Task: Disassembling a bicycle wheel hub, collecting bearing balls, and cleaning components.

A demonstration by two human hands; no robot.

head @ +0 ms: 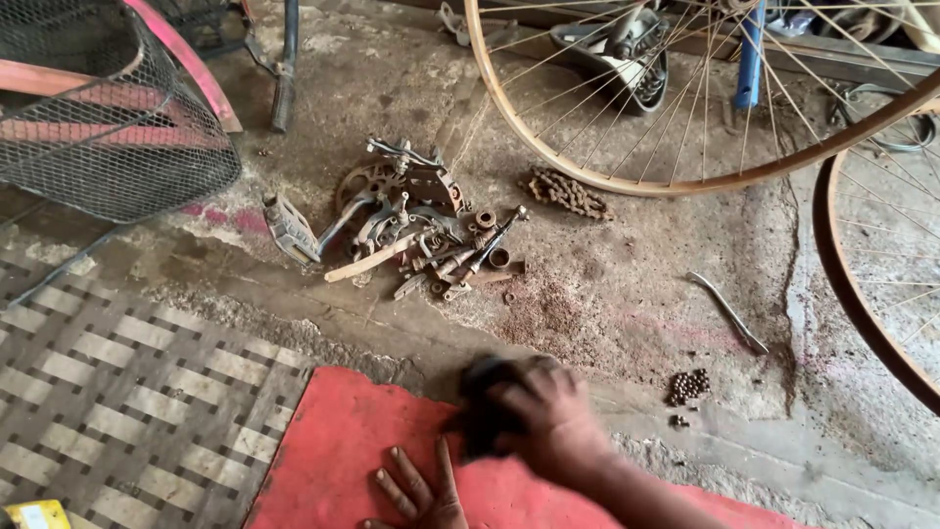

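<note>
Far left: black wire-mesh basket (108, 127) against a red painted frame (191, 64), above a grey-and-white woven mat (117, 392).
Left hand (416, 495): fingers spread, palm flat on the red cloth mat (333, 441).
Right hand (553, 421): blurred, closed around a dark crumpled rag (480, 411) just above the red cloth.
Floor middle: heap of rusty bicycle parts (411, 230), rusty coiled chain (566, 193) beside it.
Right: small steel bearing balls (688, 386), bent metal lever (728, 312), two tan spoked wheel rims (685, 181).
</note>
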